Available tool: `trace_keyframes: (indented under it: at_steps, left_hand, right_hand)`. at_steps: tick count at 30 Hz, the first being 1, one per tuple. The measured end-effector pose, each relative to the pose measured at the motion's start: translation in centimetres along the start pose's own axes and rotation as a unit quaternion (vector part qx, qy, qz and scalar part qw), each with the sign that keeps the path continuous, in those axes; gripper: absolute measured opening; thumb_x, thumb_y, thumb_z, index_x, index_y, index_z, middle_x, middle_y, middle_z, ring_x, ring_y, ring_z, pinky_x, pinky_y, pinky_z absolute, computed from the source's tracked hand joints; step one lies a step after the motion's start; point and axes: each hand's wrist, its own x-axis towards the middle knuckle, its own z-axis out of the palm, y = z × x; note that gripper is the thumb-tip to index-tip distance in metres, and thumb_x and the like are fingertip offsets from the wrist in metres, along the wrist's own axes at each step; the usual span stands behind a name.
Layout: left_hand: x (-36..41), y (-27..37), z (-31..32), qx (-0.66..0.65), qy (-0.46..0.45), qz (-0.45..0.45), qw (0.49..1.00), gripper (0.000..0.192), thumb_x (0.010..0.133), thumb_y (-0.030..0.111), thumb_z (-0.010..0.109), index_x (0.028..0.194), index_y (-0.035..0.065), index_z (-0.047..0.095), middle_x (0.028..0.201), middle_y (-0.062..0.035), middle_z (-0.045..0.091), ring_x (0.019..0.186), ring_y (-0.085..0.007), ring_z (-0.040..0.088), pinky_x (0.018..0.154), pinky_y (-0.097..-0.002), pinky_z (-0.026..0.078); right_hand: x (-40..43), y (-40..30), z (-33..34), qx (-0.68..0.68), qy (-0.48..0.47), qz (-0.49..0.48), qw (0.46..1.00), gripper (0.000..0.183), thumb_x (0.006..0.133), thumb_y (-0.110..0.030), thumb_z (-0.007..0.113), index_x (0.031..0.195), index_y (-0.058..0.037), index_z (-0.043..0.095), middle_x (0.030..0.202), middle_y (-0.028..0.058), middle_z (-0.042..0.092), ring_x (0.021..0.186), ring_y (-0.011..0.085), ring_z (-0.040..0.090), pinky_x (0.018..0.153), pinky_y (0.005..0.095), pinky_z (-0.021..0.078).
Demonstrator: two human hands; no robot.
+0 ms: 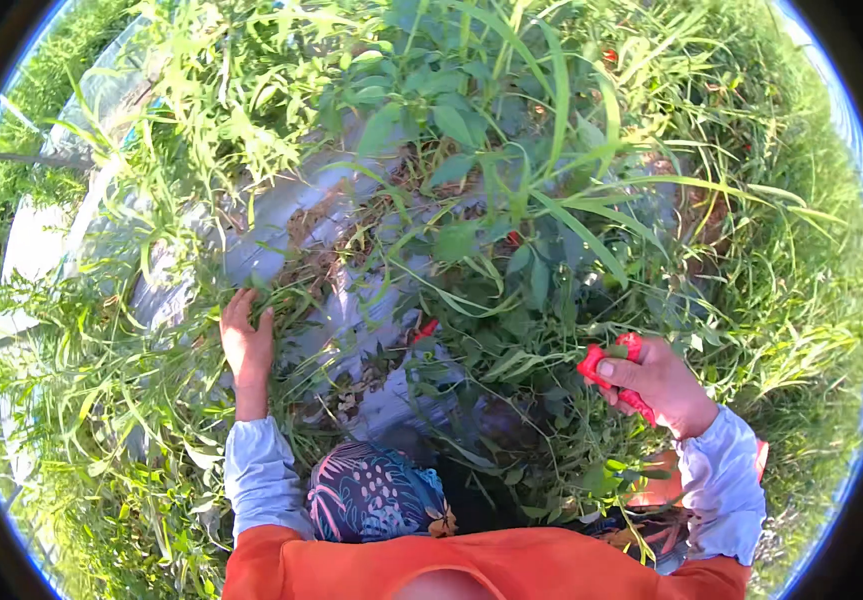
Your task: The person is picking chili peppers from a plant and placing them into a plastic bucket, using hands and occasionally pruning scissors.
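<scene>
Several wrinkled red peppers (594, 365) are gathered in my right hand (649, 382), its thumb pressed against them. Green leaves and stems touch that hand's left side. My left hand (246, 337) reaches into the weeds (206, 352) on the left, thumb apart from the fingers; its fingertips are partly lost among the blades, and I see nothing held in it. Between the hands, a red pepper (425, 330) hangs low by a leafy green pepper plant (514, 300). Another red pepper (513, 238) shows higher up, half covered by leaves.
Pale plastic mulch film (266, 240) with dry plant litter covers the ground between weeds. Long grass blades (581, 232) arch over the plants. One more red pepper (610, 55) is far off. An orange-red object (656, 480) lies partly hidden by my right sleeve. My patterned knee (375, 491) is below.
</scene>
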Motion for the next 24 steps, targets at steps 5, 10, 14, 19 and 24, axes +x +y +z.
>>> trace_keyframes:
  at_steps: [5, 10, 14, 19, 24]
  left_hand:
    - [2.2, 3.4, -0.1, -0.132, -0.012, 0.035, 0.991, 0.029, 0.086, 0.013, 0.063, 0.111, -0.0012, 0.063, 0.109, -0.0168, 0.065, 0.098, -0.0304, 0.06, 0.09, -0.0386, 0.046]
    - [4.4, 5.2, 1.7, -0.204, -0.029, 0.029, 0.978, 0.026, 0.092, 0.015, 0.058, 0.11, -0.0037, 0.065, 0.099, -0.0118, 0.068, 0.087, -0.0177, 0.063, 0.078, -0.0303, 0.05]
    - [4.2, 15.0, -1.2, -0.245, -0.018, 0.048, 0.968, 0.025, 0.093, 0.016, 0.059, 0.108, -0.0025, 0.065, 0.098, -0.0104, 0.067, 0.087, -0.0155, 0.062, 0.078, -0.0294, 0.05]
    - [-1.0, 33.5, -6.4, -0.462, -0.226, 0.223, 0.828, 0.019, 0.088, 0.005, 0.061, 0.106, -0.0015, 0.062, 0.101, -0.0089, 0.062, 0.089, -0.0142, 0.061, 0.073, -0.0238, 0.049]
    - [-5.7, 47.7, -7.0, -0.387, -0.427, 0.493, 0.652, 0.068, 0.077, 0.026, 0.075, 0.136, 0.0089, 0.045, 0.13, -0.0118, 0.054, 0.105, -0.0205, 0.059, 0.065, -0.0281, 0.049]
  right_hand:
    - [-11.8, 5.4, -11.2, 0.158, 0.329, -0.186, 0.912, 0.029, 0.086, -0.027, 0.069, 0.093, 0.0002, 0.062, 0.065, 0.0013, 0.058, 0.045, 0.0051, 0.049, 0.039, 0.0179, 0.0365]
    - [-18.1, 12.7, -16.3, 0.354, 0.374, -0.245, 0.821, 0.025, 0.086, -0.018, 0.068, 0.099, 0.0022, 0.061, 0.067, 0.0026, 0.057, 0.045, 0.0079, 0.046, 0.037, 0.0193, 0.0354]
    - [-20.1, 15.6, -16.2, 0.341, 0.36, -0.258, 0.829, 0.026, 0.088, -0.022, 0.064, 0.099, 0.0009, 0.058, 0.068, 0.0018, 0.056, 0.045, 0.007, 0.046, 0.039, 0.0194, 0.0352]
    - [-16.9, 13.6, -11.6, 0.214, 0.312, -0.252, 0.891, 0.02, 0.086, -0.019, 0.069, 0.098, -0.0032, 0.066, 0.073, 0.0003, 0.062, 0.055, 0.0039, 0.053, 0.041, 0.0173, 0.0365]
    - [-15.9, 13.1, -9.4, 0.131, 0.244, -0.15, 0.949, 0.022, 0.087, -0.028, 0.069, 0.096, -0.0076, 0.068, 0.066, -0.0026, 0.059, 0.048, 0.0016, 0.047, 0.041, 0.0182, 0.0347]
